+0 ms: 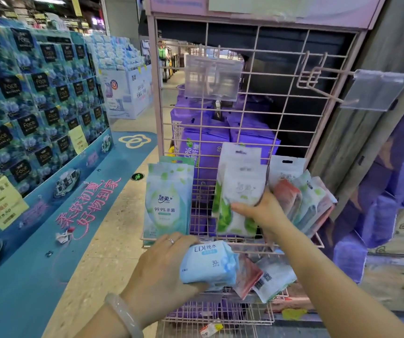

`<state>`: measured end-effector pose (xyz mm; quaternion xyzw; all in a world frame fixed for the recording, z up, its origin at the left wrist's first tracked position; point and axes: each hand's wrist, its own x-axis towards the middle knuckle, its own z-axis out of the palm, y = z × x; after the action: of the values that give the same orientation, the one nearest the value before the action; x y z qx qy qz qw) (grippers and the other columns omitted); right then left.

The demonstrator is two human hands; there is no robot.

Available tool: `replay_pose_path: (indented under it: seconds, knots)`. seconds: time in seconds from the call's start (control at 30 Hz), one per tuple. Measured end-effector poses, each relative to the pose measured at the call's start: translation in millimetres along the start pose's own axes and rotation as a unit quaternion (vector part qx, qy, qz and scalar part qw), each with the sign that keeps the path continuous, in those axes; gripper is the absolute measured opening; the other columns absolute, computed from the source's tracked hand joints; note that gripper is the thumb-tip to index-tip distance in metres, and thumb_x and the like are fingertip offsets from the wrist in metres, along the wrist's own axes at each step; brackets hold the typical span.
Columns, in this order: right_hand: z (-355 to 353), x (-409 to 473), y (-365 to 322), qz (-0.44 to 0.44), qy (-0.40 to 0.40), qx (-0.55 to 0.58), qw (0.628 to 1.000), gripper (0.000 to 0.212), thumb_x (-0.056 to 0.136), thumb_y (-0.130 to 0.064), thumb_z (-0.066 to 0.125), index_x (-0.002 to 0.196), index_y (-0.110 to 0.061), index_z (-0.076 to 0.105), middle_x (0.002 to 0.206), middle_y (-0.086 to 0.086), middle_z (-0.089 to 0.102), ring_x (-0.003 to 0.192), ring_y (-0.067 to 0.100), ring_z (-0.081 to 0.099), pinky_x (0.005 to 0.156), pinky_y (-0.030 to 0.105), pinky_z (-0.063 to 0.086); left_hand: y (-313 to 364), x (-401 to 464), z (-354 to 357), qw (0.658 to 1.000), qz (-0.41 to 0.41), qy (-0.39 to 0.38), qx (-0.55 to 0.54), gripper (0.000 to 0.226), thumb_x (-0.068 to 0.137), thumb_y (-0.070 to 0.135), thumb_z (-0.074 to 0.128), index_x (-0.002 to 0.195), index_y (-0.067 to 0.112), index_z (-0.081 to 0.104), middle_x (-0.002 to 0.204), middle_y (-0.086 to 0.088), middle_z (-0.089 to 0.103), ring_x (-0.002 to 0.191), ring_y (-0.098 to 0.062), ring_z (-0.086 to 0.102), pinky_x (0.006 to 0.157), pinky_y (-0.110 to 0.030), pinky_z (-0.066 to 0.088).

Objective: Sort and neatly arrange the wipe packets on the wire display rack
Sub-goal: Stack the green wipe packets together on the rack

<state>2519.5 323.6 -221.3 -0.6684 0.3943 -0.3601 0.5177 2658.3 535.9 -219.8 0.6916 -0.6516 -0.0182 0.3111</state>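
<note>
A pink wire display rack (252,111) stands in front of me. My left hand (162,267) grips a blue-and-white wipe pack (208,263) marked "EDI", held over a lower wire shelf. My right hand (265,212) holds the white-and-green wipe packets (238,193) standing on the upper shelf. Left of them stand pale green packets (168,198). To the right, several mixed packets (303,198), pink, green and white, lean sideways. A red-pink packet (248,276) and a white barcode packet (275,279) lie on the lower shelf.
Two bare hooks with clear price-tag holders (211,78) (376,90) stick out of the rack's upper grid. Purple packs (208,142) are stacked behind the grid. A tall blue tissue display (32,106) fills the left. A grey pillar (371,81) stands right of the rack.
</note>
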Motion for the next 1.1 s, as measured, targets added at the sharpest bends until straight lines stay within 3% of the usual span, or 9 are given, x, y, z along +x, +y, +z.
replay_pose_path:
  seconds: [0.1,0.37,0.47,0.57,0.67,0.73,0.83,0.97,1.1]
  knots:
    - [6,14,-10,-0.02,0.023,-0.005,1.0,0.045,0.065,-0.004,0.079,0.104,-0.017,0.06,0.1,0.0,0.069,0.089,0.011,0.066,0.068,0.022,0.056,3,4,1,1.0,0.018,0.004,0.002,0.063,0.059,0.057,0.073,0.114,0.03,0.053,0.1,0.02,0.048,0.095,-0.004,0.046,0.074,-0.005,0.028]
    - [23,21,4,0.111,0.044,-0.095,0.988,0.072,0.068,-0.024,0.079,0.124,-0.001,0.041,0.127,0.013,0.056,0.114,0.028,0.055,0.096,0.039,0.046,5,-1,10,0.997,0.075,0.001,0.035,0.06,0.057,0.062,0.063,0.106,0.027,0.059,0.1,0.011,0.063,0.09,-0.006,0.054,0.076,-0.015,0.035]
    - [17,-3,-15,0.035,0.092,-0.239,0.966,0.078,0.07,-0.033,0.077,0.128,-0.005,0.035,0.129,0.012,0.047,0.118,0.026,0.048,0.093,0.034,0.042,0,-7,19,0.991,0.12,0.015,0.06,0.06,0.05,0.053,0.075,0.098,0.022,0.057,0.088,0.005,0.067,0.082,-0.006,0.046,0.07,-0.02,0.039]
    - [2,-54,-26,-0.074,0.058,-0.228,0.969,0.04,0.075,-0.048,0.066,0.106,-0.024,0.056,0.099,-0.007,0.062,0.085,0.004,0.062,0.072,0.025,0.052,-12,-14,34,0.986,0.145,0.025,0.08,0.062,0.05,0.045,0.078,0.101,0.021,0.053,0.088,0.003,0.067,0.083,-0.009,0.044,0.072,-0.022,0.039]
    - [-6,-108,-3,0.096,-0.098,-0.18,0.974,0.043,0.076,-0.063,0.05,0.071,-0.021,0.057,0.056,-0.001,0.063,0.044,0.011,0.061,0.041,0.024,0.049,-24,-19,49,0.985,0.145,0.016,0.091,0.056,0.048,0.037,0.082,0.096,0.014,0.063,0.088,-0.001,0.068,0.081,-0.013,0.047,0.07,-0.023,0.038]
    - [-5,-129,25,0.259,-0.182,-0.172,0.933,0.046,0.082,-0.062,0.042,0.091,-0.019,0.056,0.066,0.005,0.064,0.047,0.016,0.062,0.043,0.028,0.052,-29,-21,61,0.983,0.152,0.02,0.1,0.056,0.044,0.03,0.084,0.094,0.012,0.064,0.087,-0.003,0.069,0.078,-0.017,0.055,0.069,-0.025,0.039]
    - [6,-144,57,0.422,-0.212,0.023,0.881,0.071,0.078,-0.07,0.034,0.118,-0.014,0.052,0.085,0.014,0.065,0.063,0.023,0.068,0.052,0.029,0.055,-28,-27,82,0.979,0.175,0.022,0.106,0.07,0.037,0.022,0.082,0.099,0.016,0.051,0.085,-0.003,0.069,0.08,-0.018,0.053,0.068,-0.028,0.044]
    - [22,-151,75,0.459,-0.146,0.175,0.859,0.049,0.07,-0.059,0.054,0.087,-0.017,0.072,0.08,0.008,0.074,0.071,0.024,0.071,0.055,0.029,0.055,-25,-38,111,0.975,0.203,0.006,0.095,0.064,0.039,0.017,0.079,0.101,0.011,0.062,0.091,-0.005,0.071,0.088,-0.019,0.046,0.074,-0.033,0.044]
    - [24,-154,89,0.435,-0.069,0.198,0.876,0.024,0.078,-0.028,0.066,0.097,-0.012,0.066,0.078,0.006,0.071,0.062,0.017,0.067,0.05,0.025,0.053,-30,-49,126,0.98,0.188,-0.007,0.058,0.068,0.053,0.027,0.082,0.113,0.016,0.053,0.108,-0.008,0.067,0.104,-0.022,0.047,0.089,-0.04,0.045]
